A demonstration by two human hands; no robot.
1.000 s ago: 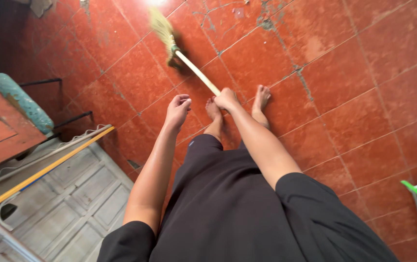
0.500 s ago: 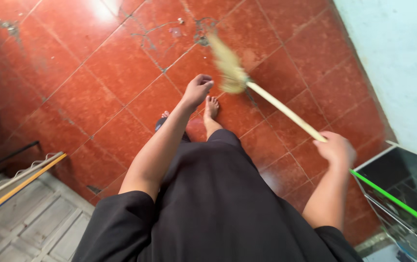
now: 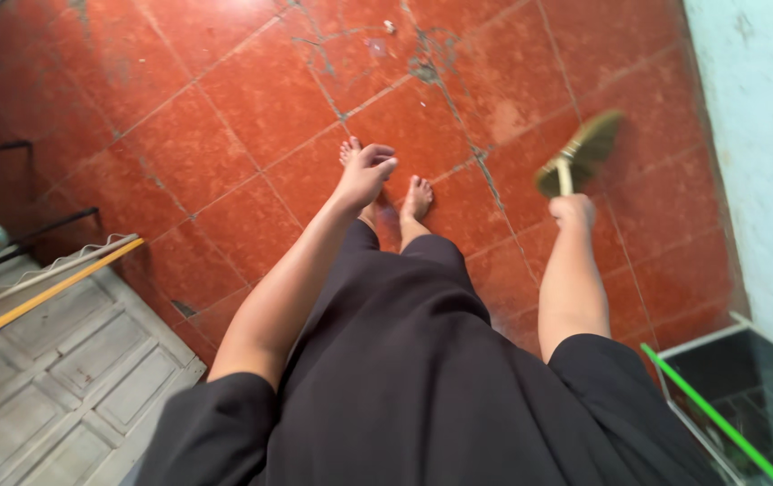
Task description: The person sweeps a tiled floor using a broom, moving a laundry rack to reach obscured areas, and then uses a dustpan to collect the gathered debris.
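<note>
Head view, only one we have. Our right hand [image 3: 573, 211] is clenched around the pale handle of a broom [image 3: 582, 155]. Most of the handle is hidden behind the fist; just a short stub shows between knuckles and head. The straw head is blurred, fanned out over the red tile floor [image 3: 251, 99], near the pale blue wall [image 3: 755, 153] on the right. We cannot tell whether the bristles touch the tiles.

Our left hand [image 3: 364, 173] holds nothing. Fingers loosely curled, arm stretched forward over our bare feet [image 3: 418, 198], well apart from the broom.

Both feet stand on the tiles near a cracked, dark-stained grout junction. Small bits of debris [image 3: 390, 27] lie on the floor near the top edge, beyond the feet. Black clothing fills the lower centre.

Lower left: a grey panelled door [image 3: 71, 378] lying flat, with a yellow pole [image 3: 44, 295] and a pale one running diagonally along its upper edge. Thin black metal legs [image 3: 44, 225] stand just above that, at the left edge.

Lower right: a dark glass-topped stand with a green edge strip [image 3: 710, 416], just beside the wall.
</note>
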